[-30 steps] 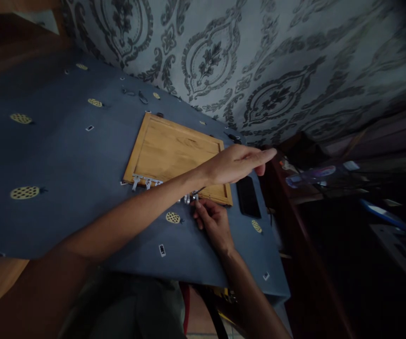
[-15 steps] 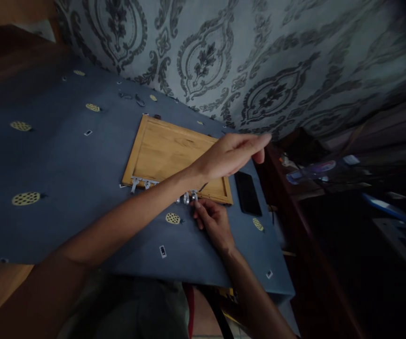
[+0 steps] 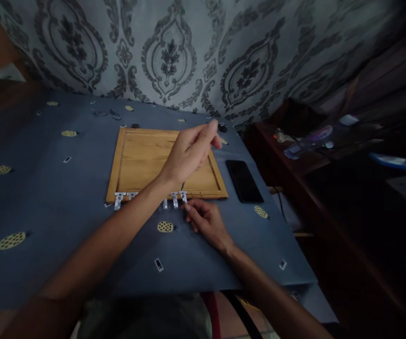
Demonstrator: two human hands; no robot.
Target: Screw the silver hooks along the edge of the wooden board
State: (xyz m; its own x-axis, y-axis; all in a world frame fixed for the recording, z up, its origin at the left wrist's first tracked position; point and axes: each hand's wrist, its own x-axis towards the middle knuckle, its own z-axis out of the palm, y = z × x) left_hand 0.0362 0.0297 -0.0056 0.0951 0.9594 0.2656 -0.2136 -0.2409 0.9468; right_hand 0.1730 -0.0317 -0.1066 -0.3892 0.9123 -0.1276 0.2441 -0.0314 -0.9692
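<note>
A framed wooden board lies flat on the cloth-covered table. Several silver, T-shaped metal hooks line its near edge; my left forearm hides some of them. Over the board's right half, my left hand is closed around what looks like a screwdriver. Only its thin dark shaft shows, coming down from under the hand to the rightmost hook; the handle is hidden. At that hook, the thumb and fingertips of my right hand pinch its lower end, just off the board's near edge.
To the right of the board lies a black phone. Small dark items sit near the far corner. A patterned curtain hangs behind the table. On the dark furniture at right is a clear plastic bottle.
The view has turned, so the board looks squarer and sits further left. My left hand has turned, its fingers pointing more away from me. My right hand stays at the rightmost hook.
</note>
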